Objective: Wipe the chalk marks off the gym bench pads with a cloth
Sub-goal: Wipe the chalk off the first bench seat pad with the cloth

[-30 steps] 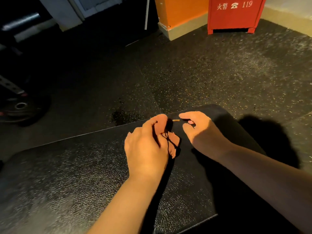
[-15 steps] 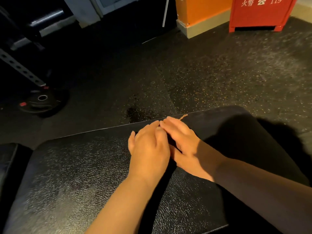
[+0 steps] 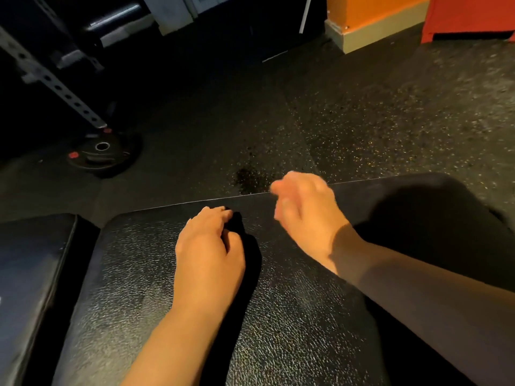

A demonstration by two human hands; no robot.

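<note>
Head view of a black bench pad (image 3: 278,316) with a pebbled surface, which is filling the lower half of the field. A second pad (image 3: 30,274) is lying just beside it at the left, with a dark gap between the two.

The left hand (image 3: 209,246) is resting palm-down on the main pad near its far edge. Its fingers (image 3: 217,215) are loosely bent and released, the tips are touching the pad, and nothing is showing in their grasp. A dark shadow is lying on the pad just right of this hand.

The right hand (image 3: 303,213) is hovering over the pad's far edge, apart from the left hand. Motion blur is smearing it, so whether its fingers are released or grasping anything cannot be told.

Speckled rubber flooring (image 3: 362,121) is stretching beyond the pad and is bearing a dark stain (image 3: 248,176) near the pad's edge. A weight plate (image 3: 103,154) is lying flat at the left, at the foot of a slanting perforated steel bar (image 3: 55,84). An orange wall base (image 3: 362,12) and a red cabinet (image 3: 468,15) are standing at the upper right.
</note>
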